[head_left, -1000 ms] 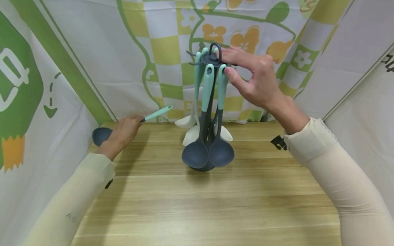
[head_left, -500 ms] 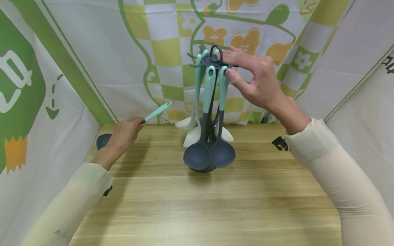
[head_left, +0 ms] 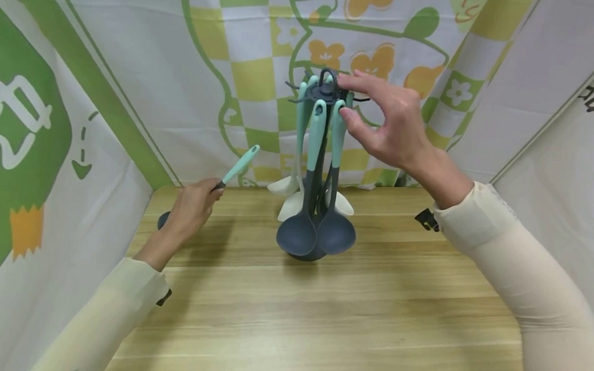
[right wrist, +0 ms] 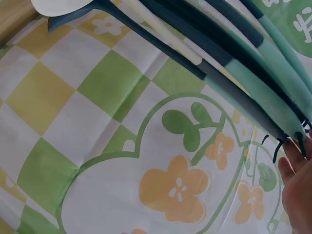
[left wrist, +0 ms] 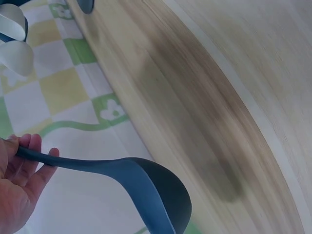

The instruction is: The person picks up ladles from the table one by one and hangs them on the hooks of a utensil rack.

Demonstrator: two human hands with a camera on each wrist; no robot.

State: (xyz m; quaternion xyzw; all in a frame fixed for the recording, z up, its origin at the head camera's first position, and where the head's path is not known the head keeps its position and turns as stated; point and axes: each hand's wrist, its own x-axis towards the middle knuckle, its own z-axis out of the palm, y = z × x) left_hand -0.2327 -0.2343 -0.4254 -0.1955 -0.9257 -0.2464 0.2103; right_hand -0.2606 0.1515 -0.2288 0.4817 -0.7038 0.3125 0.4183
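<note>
My left hand (head_left: 193,205) grips a ladle by its dark shaft, just below the mint-green handle (head_left: 242,164). In the left wrist view the dark ladle bowl (left wrist: 168,190) stands out past the fingers; in the head view the hand hides most of it. My right hand (head_left: 395,120) is at the top of a dark utensil rack (head_left: 325,91), index finger at the hub and thumb against a hanging ladle's handle (head_left: 338,128). Two dark ladles face forward on the rack, the left one with its bowl (head_left: 296,235) beside the other's. White utensils (head_left: 292,206) hang behind them.
The rack stands near the back of the wooden table (head_left: 319,323). A printed cloth (head_left: 237,74) hangs right behind it, with side panels left and right. Bare rack hooks (head_left: 294,100) stick out to the left. A black buckle (head_left: 427,219) is by the right sleeve.
The left hand has moved a little right, and its ladle has turned so the handle points more upward and the bowl slips behind the hand. The right hand's index finger has shifted slightly on the rack top.
</note>
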